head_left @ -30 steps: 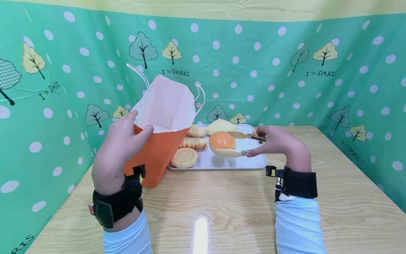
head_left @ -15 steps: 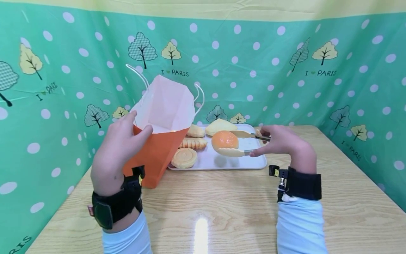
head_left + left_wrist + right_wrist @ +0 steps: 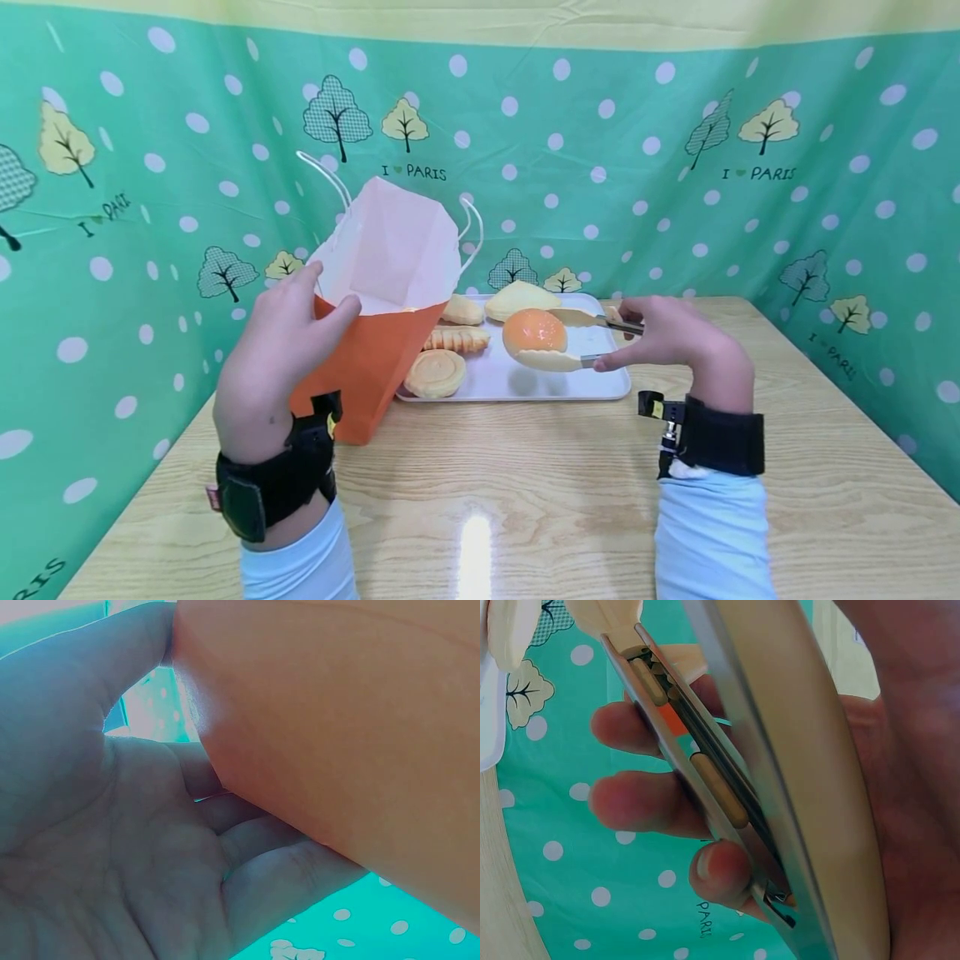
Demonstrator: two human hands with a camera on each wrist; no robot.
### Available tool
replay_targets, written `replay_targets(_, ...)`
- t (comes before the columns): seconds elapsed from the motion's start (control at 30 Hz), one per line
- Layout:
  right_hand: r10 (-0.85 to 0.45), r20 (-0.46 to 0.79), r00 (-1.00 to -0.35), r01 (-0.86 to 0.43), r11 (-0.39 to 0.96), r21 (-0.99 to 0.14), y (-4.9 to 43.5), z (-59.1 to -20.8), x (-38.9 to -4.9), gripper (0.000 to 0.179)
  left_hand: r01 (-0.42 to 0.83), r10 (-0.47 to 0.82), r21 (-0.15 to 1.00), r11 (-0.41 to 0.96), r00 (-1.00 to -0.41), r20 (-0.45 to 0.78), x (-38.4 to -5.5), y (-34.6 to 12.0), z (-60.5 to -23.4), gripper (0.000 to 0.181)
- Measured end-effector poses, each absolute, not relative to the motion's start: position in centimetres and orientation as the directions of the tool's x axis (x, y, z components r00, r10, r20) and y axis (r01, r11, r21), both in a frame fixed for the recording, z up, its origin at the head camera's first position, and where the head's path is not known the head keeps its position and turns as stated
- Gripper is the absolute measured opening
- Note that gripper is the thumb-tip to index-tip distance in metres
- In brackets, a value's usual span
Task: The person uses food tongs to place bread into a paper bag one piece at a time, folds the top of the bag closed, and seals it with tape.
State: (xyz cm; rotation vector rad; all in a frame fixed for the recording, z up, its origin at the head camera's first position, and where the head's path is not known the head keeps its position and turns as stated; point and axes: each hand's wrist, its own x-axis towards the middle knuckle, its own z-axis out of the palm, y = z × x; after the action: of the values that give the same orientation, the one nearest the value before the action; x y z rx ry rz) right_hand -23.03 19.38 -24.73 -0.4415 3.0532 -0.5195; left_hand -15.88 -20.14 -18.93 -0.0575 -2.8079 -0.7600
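Note:
My left hand (image 3: 272, 354) holds the near left side of an orange paper bag (image 3: 367, 362) with a white inside. The bag leans, its mouth wide and facing me. In the left wrist view, my thumb and fingers lie on either side of the bag's edge (image 3: 337, 735). My right hand (image 3: 671, 332) grips metal tongs (image 3: 551, 361) with cream tips. Between those tips is a glossy orange-brown bun (image 3: 535, 328), raised over the tray with a shadow below it. In the right wrist view, fingers curl round the tongs' arms (image 3: 802, 780).
A white tray (image 3: 585, 385) lies behind on the wooden table (image 3: 525, 483). It carries a round pastry (image 3: 435, 372), a ridged bread (image 3: 459, 338), an oval roll (image 3: 462, 310) and a pale wedge-shaped bread (image 3: 521, 300). White cord handles (image 3: 474, 237) rise from the bag. A green curtain (image 3: 645, 208) encloses the table.
My right hand, with the tongs and bun, has shifted slightly to the right. My left hand and the bag have stayed nearly still.

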Motion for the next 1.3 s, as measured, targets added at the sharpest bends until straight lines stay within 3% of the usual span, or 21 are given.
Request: replay_targets(1.3, -0.295, 0.031, -0.955, -0.289, 0.903, -0.318, 19.51, -24.36, -22.70, 0.080, 0.108, -0.011, 0.489, 0.865, -0.972, 0.235, -15.87, -20.12, -18.87, 0.072)
